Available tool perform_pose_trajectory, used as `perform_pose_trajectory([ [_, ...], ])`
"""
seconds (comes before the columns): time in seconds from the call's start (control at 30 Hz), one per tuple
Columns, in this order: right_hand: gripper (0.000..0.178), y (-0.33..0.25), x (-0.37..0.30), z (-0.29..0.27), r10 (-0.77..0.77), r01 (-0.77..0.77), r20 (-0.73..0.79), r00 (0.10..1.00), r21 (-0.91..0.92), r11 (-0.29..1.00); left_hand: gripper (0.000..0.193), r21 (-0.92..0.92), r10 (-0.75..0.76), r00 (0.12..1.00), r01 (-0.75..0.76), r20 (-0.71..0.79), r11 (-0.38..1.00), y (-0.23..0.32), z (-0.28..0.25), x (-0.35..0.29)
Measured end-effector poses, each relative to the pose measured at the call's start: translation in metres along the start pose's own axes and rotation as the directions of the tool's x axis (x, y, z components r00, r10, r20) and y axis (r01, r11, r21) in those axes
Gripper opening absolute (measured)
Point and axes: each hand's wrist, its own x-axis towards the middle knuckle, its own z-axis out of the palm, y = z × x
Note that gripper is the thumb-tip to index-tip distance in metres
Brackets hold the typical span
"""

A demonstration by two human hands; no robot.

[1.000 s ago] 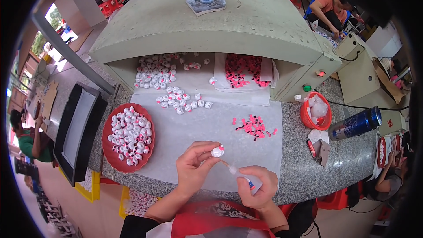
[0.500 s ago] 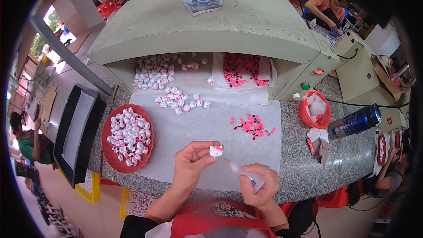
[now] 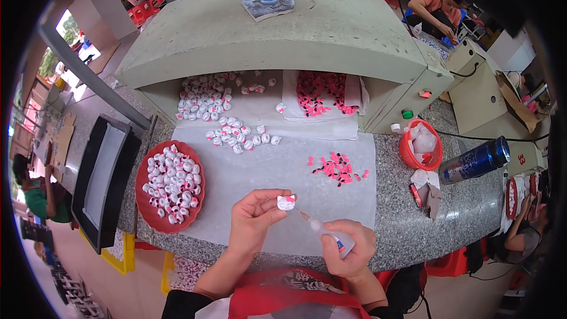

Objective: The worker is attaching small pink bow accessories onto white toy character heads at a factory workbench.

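A: At the bottom edge?

B: Red apron [image 3: 260, 298]. Above it, right of lower centre, a right hand [image 3: 349, 249] wrapped around a white bottle [image 3: 336, 240], thumb and fingers closed on its body.

A: And to the left?

B: At lower centre, a left hand [image 3: 251, 221] pinching a white ball [image 3: 285, 203] between thumb and fingertips.

A: Any change?

B: Yes. Since a second ago, a slight turn of the ball; lately, a seemingly narrower gap to the bottle's tip. Probably near enough now for fine work at the ball's right edge. Impossible to tell touching from just apart.

A: Pointing which way?

B: Bottle tip to the upper left, toward the ball; long axis slanting up from lower right. Ball roundish, without a clear long axis; pink patch toward upper right.

A: Farther off?

B: Left of centre, a red bowl [image 3: 149, 215] of similar balls [image 3: 171, 180]. Right of centre, pink bits [image 3: 339, 168] on a pale sheet [image 3: 266, 168]; farther right, a basket [image 3: 417, 163] and flask [image 3: 475, 160]. Beyond, under a hood [image 3: 271, 35], heaped balls [image 3: 204, 99] and a pink heap [image 3: 319, 91]. Farthest, upper right, a co-worker [image 3: 434, 9].
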Motion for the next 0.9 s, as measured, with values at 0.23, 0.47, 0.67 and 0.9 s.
perform_pose_trajectory([
  [0.23, 0.018, -0.003, 0.004, 0.005, 0.092, -0.094, 0.061, 0.994, 0.032, 0.995, 0.034, 0.005, 0.004, 1.000, -0.004, -0.021, 1.000, -0.001, -0.003, 0.001],
  [0.47, 0.010, 0.082, 0.028, 0.029, 0.677, -0.658, 0.129, 0.725, 0.420, 0.625, 0.033, 0.013, 0.030, 0.997, -0.029, -0.069, 1.000, -0.005, -0.019, 0.002],
  [0.67, 0.016, 0.154, 0.053, 0.058, 0.434, -0.292, 0.185, 0.882, -0.508, 0.810, 0.030, 0.011, 0.038, 0.996, -0.037, -0.079, 0.999, -0.004, -0.021, -0.002],
  [0.9, 0.010, 0.131, 0.050, 0.047, 0.286, -0.139, 0.190, 0.939, -0.552, 0.822, 0.029, 0.063, 0.053, 0.993, -0.046, -0.106, 0.997, -0.004, -0.020, 0.000],
])
